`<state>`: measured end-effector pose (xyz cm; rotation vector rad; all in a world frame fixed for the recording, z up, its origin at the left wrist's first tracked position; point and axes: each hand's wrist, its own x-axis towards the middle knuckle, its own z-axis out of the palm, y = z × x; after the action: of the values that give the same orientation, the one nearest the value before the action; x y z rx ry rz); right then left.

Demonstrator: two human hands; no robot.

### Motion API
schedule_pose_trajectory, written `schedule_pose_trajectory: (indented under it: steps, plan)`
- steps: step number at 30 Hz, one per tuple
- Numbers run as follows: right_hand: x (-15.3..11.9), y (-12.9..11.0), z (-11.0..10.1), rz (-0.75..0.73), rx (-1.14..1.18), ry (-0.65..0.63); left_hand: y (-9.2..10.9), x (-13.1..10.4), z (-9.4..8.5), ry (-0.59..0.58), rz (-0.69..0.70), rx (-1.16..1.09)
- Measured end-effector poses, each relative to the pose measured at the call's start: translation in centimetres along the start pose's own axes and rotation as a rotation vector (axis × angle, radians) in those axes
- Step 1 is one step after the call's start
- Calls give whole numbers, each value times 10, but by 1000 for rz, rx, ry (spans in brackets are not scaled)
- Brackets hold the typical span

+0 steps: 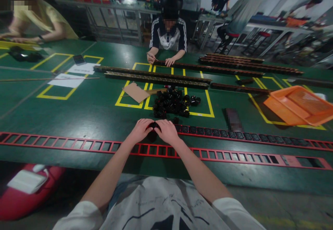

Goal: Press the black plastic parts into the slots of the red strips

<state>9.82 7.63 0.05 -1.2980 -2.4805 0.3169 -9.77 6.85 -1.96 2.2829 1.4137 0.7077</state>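
Both of my hands meet over the far red slotted strip [316,144], near the middle of the green table. My left hand [142,130] and my right hand [166,131] are closed, thumbs toward each other, around a small black part [154,125] between them. To the right of my hands, a row of black sockets [208,132] fills the strip's slots. Nearer to me lies a second red strip [85,144] with open slots, passing beneath my forearms. A pile of loose black parts [170,102] sits just beyond my hands.
An orange tray [299,105] stands at the right, with a dark object [233,119] left of it. Cardboard [135,92], papers [67,80] and long dark bars [156,77] lie farther back. A person [168,32] works across the table, another [44,18] at the left.
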Motion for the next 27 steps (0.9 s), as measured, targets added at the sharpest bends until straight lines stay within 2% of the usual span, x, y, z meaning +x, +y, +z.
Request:
schedule_pose_trajectory:
  steps: [13,21,27]
  plan:
    - [2,-1,1,60,42,-14,3,4,-4,3,-69,-48]
    - [4,1,0,56,50,-44,-2,7,-4,-29,-30,-61]
    - [7,4,-2,50,53,-78,-1,14,-9,-95,-88,-87]
